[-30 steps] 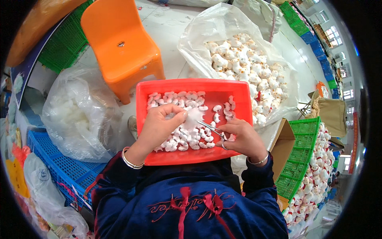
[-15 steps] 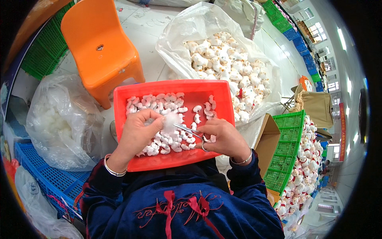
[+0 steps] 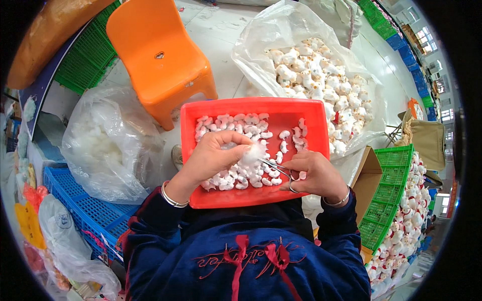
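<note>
Over a red plastic tub [image 3: 253,103], my left hand [image 3: 217,154] pinches a tuft of white stuffing fluff [image 3: 252,153] between thumb and fingers. My right hand [image 3: 319,175] is closed round metal forceps [image 3: 276,165] by their finger loops, and the tips meet the fluff. A small whitish-pink piece shows at the right fingers, partly covered by them. Many small white curved plush pieces [image 3: 241,176] lie in the tub beneath both hands.
A clear bag of fluff [image 3: 95,135] stands at the left above a blue crate [image 3: 93,208]. An orange chair [image 3: 160,62] is beyond the tub. At the far right sit a bag of white plush toys [image 3: 311,70], a cardboard box [image 3: 369,178] and a green crate [image 3: 389,195].
The whole view has shifted, so the tub and hands appear farther right in the picture. Both hands keep their grips, with the forceps tips still at the fluff.
</note>
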The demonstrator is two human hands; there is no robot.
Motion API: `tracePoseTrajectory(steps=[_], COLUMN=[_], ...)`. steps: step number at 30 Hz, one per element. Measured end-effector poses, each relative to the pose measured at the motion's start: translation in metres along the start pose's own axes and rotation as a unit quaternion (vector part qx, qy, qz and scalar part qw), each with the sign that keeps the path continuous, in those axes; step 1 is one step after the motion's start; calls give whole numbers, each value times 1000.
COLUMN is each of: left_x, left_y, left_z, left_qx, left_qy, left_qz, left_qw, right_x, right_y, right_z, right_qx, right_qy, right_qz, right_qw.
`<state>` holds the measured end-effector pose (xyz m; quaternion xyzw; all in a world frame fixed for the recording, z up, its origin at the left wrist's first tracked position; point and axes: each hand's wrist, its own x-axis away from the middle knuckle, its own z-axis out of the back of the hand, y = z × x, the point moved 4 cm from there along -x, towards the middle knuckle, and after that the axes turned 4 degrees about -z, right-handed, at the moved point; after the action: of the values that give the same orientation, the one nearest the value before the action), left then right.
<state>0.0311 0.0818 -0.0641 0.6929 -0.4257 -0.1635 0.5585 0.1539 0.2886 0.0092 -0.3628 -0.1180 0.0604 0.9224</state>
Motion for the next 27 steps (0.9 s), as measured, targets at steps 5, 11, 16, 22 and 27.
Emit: tracePoseTrajectory(steps=[5,11,16,22,27], left_x=[5,13,4,2,2], left_y=[-5,14,-3,-10,2], left_z=[-11,-8,-4,-13,-9], left_qx=[-29,-11,58,-20,-4], left_qy=[2,6,36,39,19], left_qz=[-15,25,28,0,15], left_qw=[999,1000,997,999,1000], right_x=[2,4,5,7,5], right_y=[10,11,7,6,5], right_z=[-3,-5,0,-1,-8], right_qx=[2,-22,32,58,72], right_qy=[-35,0,45,10,32], right_qz=[-29,-26,-6,-38,-28], right_qw=[999,999,998,998,996])
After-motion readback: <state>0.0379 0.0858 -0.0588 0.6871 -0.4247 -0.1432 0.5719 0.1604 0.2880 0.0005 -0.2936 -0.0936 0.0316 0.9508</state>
